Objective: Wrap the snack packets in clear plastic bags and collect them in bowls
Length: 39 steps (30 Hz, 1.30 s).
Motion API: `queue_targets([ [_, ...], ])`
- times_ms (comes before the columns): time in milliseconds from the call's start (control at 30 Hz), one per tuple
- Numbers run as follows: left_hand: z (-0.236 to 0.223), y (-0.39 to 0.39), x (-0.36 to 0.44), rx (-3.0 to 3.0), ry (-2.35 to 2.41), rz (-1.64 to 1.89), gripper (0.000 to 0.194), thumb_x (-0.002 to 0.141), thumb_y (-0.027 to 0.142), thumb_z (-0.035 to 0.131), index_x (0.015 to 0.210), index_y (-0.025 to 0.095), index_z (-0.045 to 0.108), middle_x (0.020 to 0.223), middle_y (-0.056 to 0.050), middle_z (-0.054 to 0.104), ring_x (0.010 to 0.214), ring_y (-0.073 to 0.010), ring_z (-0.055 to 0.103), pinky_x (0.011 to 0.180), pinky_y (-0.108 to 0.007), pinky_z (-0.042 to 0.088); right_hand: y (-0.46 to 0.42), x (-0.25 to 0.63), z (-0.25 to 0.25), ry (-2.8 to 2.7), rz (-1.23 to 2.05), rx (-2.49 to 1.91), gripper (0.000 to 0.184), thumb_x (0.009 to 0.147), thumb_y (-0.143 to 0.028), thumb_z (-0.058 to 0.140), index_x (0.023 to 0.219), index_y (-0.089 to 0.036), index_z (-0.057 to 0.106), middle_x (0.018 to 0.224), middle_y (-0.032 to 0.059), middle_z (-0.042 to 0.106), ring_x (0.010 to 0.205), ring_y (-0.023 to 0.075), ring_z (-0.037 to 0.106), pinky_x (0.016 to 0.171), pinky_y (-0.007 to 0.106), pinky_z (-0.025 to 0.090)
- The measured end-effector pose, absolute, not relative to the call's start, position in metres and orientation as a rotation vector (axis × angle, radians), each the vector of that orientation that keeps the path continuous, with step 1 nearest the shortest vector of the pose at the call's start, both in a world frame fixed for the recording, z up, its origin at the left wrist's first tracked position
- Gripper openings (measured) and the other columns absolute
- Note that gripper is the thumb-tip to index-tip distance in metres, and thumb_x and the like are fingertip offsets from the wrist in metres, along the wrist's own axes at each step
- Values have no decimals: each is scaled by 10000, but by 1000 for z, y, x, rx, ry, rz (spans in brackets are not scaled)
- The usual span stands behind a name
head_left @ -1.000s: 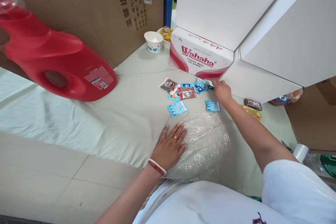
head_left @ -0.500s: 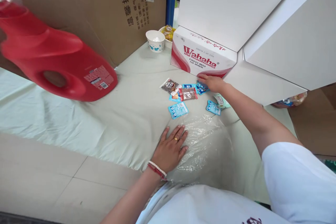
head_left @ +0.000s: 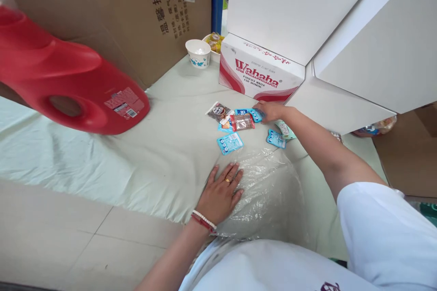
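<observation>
My left hand (head_left: pixel 220 193) lies flat, fingers spread, on the edge of a clear plastic bag (head_left: pixel 269 195) spread on the pale green cloth (head_left: pixel 136 154). My right hand (head_left: pixel 272 111) reaches forward, its fingers resting on a blue sachet (head_left: pixel 255 115) at the right end of a small cluster of snack packets (head_left: pixel 235 120). Whether it grips the sachet I cannot make out. Another blue packet (head_left: pixel 229 143) lies nearer me, and a third blue packet (head_left: pixel 276 139) lies under my right forearm beside a pale green packet (head_left: pixel 284 129).
A white Wahaha carton (head_left: pixel 259 75) with open flaps stands right behind the packets. A big red detergent jug (head_left: pixel 64 86) lies at the left. A brown cardboard box (head_left: pixel 119 13), a paper cup (head_left: pixel 198 53), a bowl of sweets (head_left: pixel 214 43) and a blue bottle (head_left: pixel 217 7) are at the back.
My right hand has slid left along the foot of the carton, from the blue sachets' right side onto the cluster's right end. A pale green packet now lies by my forearm. Left hand unmoved.
</observation>
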<state>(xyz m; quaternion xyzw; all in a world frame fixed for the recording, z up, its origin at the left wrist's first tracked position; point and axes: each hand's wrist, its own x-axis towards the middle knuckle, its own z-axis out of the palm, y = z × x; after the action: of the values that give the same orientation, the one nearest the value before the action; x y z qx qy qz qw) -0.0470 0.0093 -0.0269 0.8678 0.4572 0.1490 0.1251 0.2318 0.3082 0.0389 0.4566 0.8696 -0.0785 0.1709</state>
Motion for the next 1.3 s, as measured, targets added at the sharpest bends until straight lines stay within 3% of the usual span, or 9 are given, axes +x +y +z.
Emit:
queue_targets([
  [200, -27, 9, -47, 2514, 1335, 435, 510, 1045, 472, 403, 1500, 269, 508, 1622, -44, 426, 1517, -227, 380, 1272, -532, 220, 299, 243, 39, 2248, -114, 1391, 668, 679, -550, 800, 1176, -124, 670, 1137, 167, 675, 934, 315, 650, 781, 371, 484],
  [400, -27, 9, -47, 2519, 1328, 431, 515, 1051, 477, 382, 1506, 268, 501, 1626, -40, 422, 1518, -227, 376, 1277, -526, 205, 316, 217, 56, 2378, 4, 1654, 701, 801, -532, 690, 1316, -72, 569, 1326, 229, 573, 1056, 342, 626, 858, 384, 481],
  [667, -30, 9, -47, 2551, 1331, 428, 533, 1025, 492, 441, 1511, 281, 499, 1610, -44, 457, 1499, -241, 405, 1274, -514, 219, 309, 156, 44, 2440, -143, 1281, 680, 763, -475, 750, 1306, -108, 567, 1322, 199, 558, 1018, 306, 644, 767, 321, 474],
  [800, -33, 10, -48, 2531, 1326, 416, 554, 1020, 516, 440, 1514, 270, 496, 1627, -50, 430, 1511, -244, 380, 1280, -526, 185, 296, 168, 39, 2431, -260, 1233, 781, 727, -526, 803, 1353, -136, 546, 1343, 176, 548, 1049, 292, 631, 819, 315, 472],
  [933, -34, 9, -49, 2524, 1278, 392, 681, 962, 651, 476, 1537, 287, 464, 1631, -67, 423, 1518, -268, 363, 1280, -539, 149, 295, 172, 30, 2455, -289, 1309, 880, 711, -558, 822, 1421, -153, 495, 1430, 181, 501, 1152, 322, 604, 899, 342, 475],
  [1100, -29, 7, -50, 2534, 1241, 368, 814, 900, 696, 549, 1595, 321, 352, 1648, -119, 382, 1524, -316, 340, 1262, -627, 40, 288, 170, 27, 2298, -311, 1496, 810, 719, -570, 787, 1326, -83, 564, 1327, 228, 602, 1109, 343, 632, 853, 350, 487],
  [1233, -27, 4, -48, 2552, 1262, 293, 885, 824, 784, 572, 1573, 348, 390, 1659, -153, 348, 1530, -372, 308, 1205, -735, -20, 268, 183, 36, 2280, -337, 1642, 706, 689, -510, 795, 1204, -60, 618, 1246, 243, 662, 1048, 328, 651, 780, 319, 481],
  [1300, -28, 3, -47, 2563, 1261, 271, 925, 785, 836, 560, 1558, 349, 418, 1669, -162, 322, 1539, -396, 276, 1185, -762, -32, 257, 196, 46, 2279, -364, 1720, 596, 727, -496, 764, 1125, -73, 635, 1137, 205, 704, 977, 292, 660, 738, 294, 469],
])
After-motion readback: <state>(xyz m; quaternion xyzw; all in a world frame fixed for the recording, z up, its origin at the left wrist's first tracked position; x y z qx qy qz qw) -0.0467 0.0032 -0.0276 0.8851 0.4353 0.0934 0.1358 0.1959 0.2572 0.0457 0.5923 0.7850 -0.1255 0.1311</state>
